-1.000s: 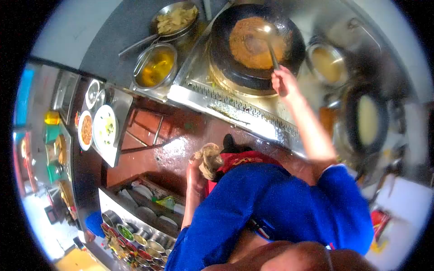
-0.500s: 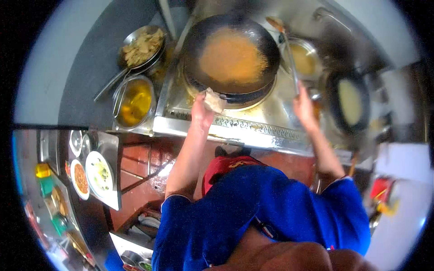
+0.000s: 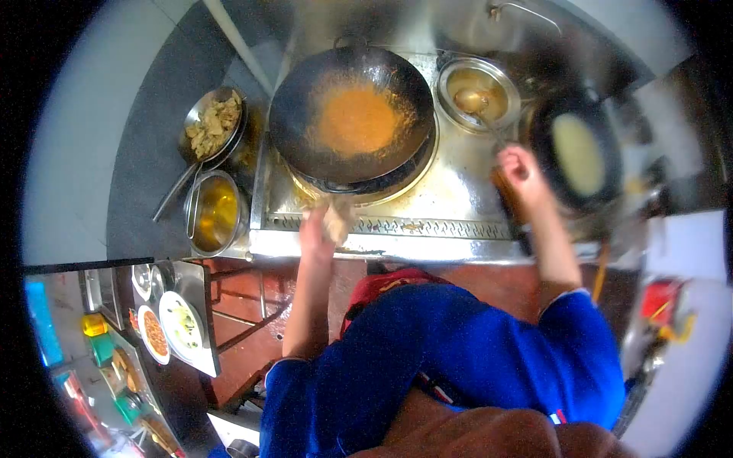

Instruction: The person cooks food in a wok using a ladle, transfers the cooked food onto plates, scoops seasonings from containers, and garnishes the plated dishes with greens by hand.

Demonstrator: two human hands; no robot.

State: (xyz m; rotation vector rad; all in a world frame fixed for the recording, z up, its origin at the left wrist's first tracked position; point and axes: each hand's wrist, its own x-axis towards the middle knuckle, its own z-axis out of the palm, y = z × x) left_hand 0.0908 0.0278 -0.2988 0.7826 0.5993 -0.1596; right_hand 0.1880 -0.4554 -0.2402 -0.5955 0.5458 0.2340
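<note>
A dark wok [image 3: 290, 114] sits on the burner, with orange-brown liquid [image 3: 359, 118] in its middle. My left hand [image 3: 314, 238] is closed on a pale cloth [image 3: 337, 221] just in front of the wok's near rim; motion blurs both, and I cannot tell whether the cloth touches the wok. My right hand [image 3: 521, 169] grips the handle of a ladle [image 3: 490, 128]. The ladle's bowl is down inside a steel pot [image 3: 513, 90] of yellowish liquid, right of the wok.
Right of my right hand is a second dark pan [image 3: 544, 145] holding pale liquid. To the left are a strainer of fried pieces [image 3: 214, 126] and a steel pot of yellow oil [image 3: 221, 214]. Plates of food [image 3: 183, 324] stand on a lower-left table. The stove's metal front edge [image 3: 427, 248] runs before me.
The ladle's bowl has gone from above the pot's far side down into the pot. My left hand with the cloth has drawn back from the wok's rim toward the stove edge. The view has shifted.
</note>
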